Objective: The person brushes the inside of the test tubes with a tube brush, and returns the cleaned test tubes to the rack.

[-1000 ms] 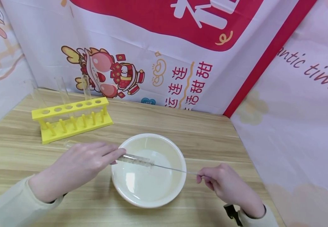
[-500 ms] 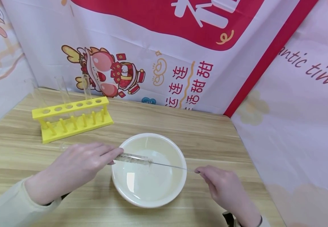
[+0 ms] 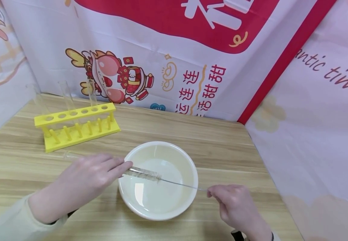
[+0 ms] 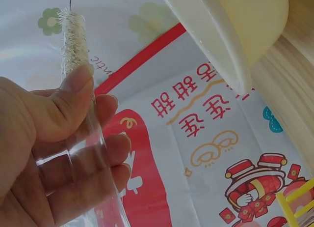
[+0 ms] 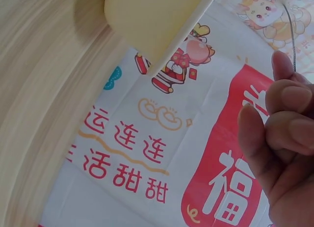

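Observation:
My left hand grips a clear test tube from above, thumb on one side and fingers round the other. The tube slants over the bowl, and its far end shows beyond the knuckles in the head view. Pale bristles of a test tube brush fill the tube near its mouth, a few of them poking out. The brush's thin wire handle runs right across the bowl to my right hand, which pinches it between thumb and forefinger. Beneath lies a cream bowl with a white rim.
A yellow test tube rack stands at the back left of the wooden table, with three clear test tubes leaning in it. Printed cloth hangs behind the table and along both sides.
My right hand turns and shifts, dipping lower over the last half second while still holding the wire. The tube's mouth tilts slightly down; the bowl and rack stay put.

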`<state>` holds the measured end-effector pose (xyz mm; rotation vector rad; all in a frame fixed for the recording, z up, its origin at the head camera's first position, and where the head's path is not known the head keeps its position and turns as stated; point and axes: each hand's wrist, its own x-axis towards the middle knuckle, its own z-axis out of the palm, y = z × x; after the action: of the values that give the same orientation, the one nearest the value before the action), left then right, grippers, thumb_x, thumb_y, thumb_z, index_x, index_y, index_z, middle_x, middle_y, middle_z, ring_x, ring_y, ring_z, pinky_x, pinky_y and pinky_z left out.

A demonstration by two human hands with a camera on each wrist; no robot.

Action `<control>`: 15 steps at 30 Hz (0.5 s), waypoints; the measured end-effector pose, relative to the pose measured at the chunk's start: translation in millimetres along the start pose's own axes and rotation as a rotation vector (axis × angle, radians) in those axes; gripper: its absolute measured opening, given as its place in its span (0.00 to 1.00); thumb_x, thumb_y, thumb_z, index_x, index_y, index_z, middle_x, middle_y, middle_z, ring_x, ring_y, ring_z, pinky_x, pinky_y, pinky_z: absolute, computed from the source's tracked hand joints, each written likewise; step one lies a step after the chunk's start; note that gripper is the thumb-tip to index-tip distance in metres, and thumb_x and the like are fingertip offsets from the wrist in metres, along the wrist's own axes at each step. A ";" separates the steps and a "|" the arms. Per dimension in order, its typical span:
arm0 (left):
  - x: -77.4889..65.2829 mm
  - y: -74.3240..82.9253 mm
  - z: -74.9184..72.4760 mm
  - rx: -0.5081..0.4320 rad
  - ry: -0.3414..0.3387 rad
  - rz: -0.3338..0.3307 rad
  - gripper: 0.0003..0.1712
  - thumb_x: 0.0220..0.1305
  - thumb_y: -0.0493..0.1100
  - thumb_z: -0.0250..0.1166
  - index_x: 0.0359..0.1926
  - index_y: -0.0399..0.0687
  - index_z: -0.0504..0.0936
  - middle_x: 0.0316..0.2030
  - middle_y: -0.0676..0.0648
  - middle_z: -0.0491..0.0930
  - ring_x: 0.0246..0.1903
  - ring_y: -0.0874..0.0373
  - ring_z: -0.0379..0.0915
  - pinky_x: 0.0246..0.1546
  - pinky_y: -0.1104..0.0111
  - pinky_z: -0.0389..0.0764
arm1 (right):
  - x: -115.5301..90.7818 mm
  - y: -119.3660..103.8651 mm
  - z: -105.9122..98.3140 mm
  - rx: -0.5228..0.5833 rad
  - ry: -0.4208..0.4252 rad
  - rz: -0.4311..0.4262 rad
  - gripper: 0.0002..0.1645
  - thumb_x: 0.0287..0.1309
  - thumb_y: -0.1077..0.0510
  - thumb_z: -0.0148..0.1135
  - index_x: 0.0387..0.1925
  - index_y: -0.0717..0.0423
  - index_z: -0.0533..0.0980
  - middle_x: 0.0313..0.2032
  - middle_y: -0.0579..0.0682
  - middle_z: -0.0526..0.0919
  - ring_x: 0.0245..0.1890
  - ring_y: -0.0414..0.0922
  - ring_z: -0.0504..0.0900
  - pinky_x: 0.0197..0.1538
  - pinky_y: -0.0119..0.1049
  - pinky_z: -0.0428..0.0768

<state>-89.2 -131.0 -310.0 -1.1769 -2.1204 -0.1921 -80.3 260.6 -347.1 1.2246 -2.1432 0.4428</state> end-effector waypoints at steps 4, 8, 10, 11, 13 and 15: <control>-1.2 0.2 1.3 0.018 -0.009 0.004 0.29 0.76 0.36 0.35 0.45 0.42 0.86 0.34 0.46 0.84 0.32 0.51 0.81 0.24 0.59 0.84 | 0.8 -1.1 0.0 0.003 -0.009 0.000 0.19 0.42 0.74 0.44 0.28 0.53 0.78 0.23 0.39 0.83 0.18 0.34 0.80 0.19 0.23 0.74; -1.7 0.1 3.2 0.040 0.008 0.019 0.21 0.64 0.34 0.46 0.45 0.42 0.86 0.33 0.46 0.83 0.31 0.51 0.80 0.23 0.59 0.83 | 0.9 -2.6 -0.6 0.015 -0.032 0.015 0.23 0.35 0.76 0.42 0.27 0.53 0.78 0.23 0.39 0.83 0.17 0.33 0.79 0.19 0.22 0.73; -1.9 0.1 3.8 0.046 0.017 0.023 0.21 0.60 0.33 0.48 0.45 0.42 0.86 0.33 0.46 0.83 0.30 0.51 0.79 0.21 0.59 0.82 | 1.1 -3.4 -0.7 0.020 -0.041 0.019 0.24 0.33 0.76 0.42 0.27 0.53 0.78 0.23 0.39 0.83 0.17 0.33 0.79 0.19 0.22 0.74; -2.0 0.3 4.2 0.047 0.017 0.023 0.21 0.60 0.33 0.48 0.45 0.42 0.86 0.33 0.46 0.83 0.30 0.51 0.79 0.21 0.59 0.82 | 1.2 -3.7 -0.8 0.021 -0.045 0.021 0.25 0.32 0.77 0.41 0.27 0.53 0.78 0.23 0.39 0.83 0.17 0.32 0.78 0.18 0.21 0.73; -2.1 0.7 4.5 0.049 0.012 0.022 0.21 0.59 0.33 0.48 0.45 0.42 0.85 0.33 0.46 0.83 0.30 0.51 0.79 0.21 0.59 0.82 | 1.4 -4.3 -0.7 0.020 -0.048 0.023 0.25 0.31 0.76 0.41 0.27 0.53 0.78 0.23 0.38 0.83 0.16 0.31 0.76 0.18 0.21 0.73; -2.1 1.2 4.1 0.046 0.000 0.014 0.21 0.60 0.33 0.48 0.45 0.41 0.85 0.33 0.46 0.83 0.30 0.51 0.79 0.21 0.59 0.82 | 1.5 -4.7 -0.8 0.019 -0.052 0.027 0.25 0.31 0.76 0.41 0.27 0.52 0.78 0.22 0.38 0.83 0.16 0.30 0.75 0.18 0.21 0.72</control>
<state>-89.5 -129.9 -314.7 -1.1649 -2.1050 -0.1365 -76.6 257.6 -345.5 1.2315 -2.2065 0.4477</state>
